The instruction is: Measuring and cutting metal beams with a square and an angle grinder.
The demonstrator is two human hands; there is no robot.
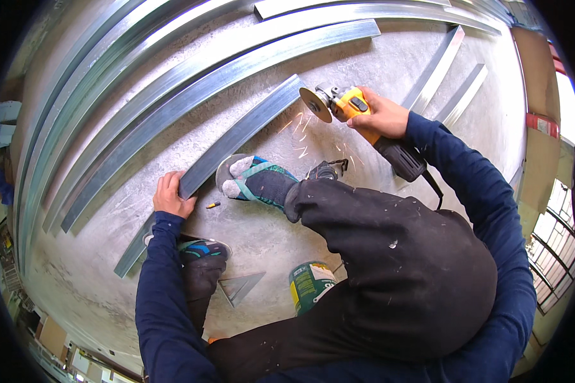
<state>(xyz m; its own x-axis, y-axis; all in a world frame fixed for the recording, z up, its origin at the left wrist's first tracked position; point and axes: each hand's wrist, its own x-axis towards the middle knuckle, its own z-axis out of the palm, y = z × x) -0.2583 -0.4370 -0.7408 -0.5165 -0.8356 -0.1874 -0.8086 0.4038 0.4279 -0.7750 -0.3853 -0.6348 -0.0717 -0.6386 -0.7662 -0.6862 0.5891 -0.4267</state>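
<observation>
My right hand [386, 116] is wrapped round a yellow and black angle grinder [352, 104]. Its brown cutting disc [314, 105] meets or nearly meets the far end of a square metal tube [239, 137], and orange sparks fly below it. The tube lies slantwise on the floor. My left hand [174, 195] grips its near end, with the thumb on the side toward my foot. Another tube piece [134, 252] runs under my left forearm. A small yellow and black marker or pencil [213, 205] lies beside the left hand.
My sandalled, socked foot [259, 180] is beside the tube. Long metal tubes [223, 67] cover the far left floor; two shorter tubes [463, 92] lie at the right. A triangular square [241, 287] and a green can [310, 281] stand close to my legs. The grinder's cord [436, 186] trails toward me.
</observation>
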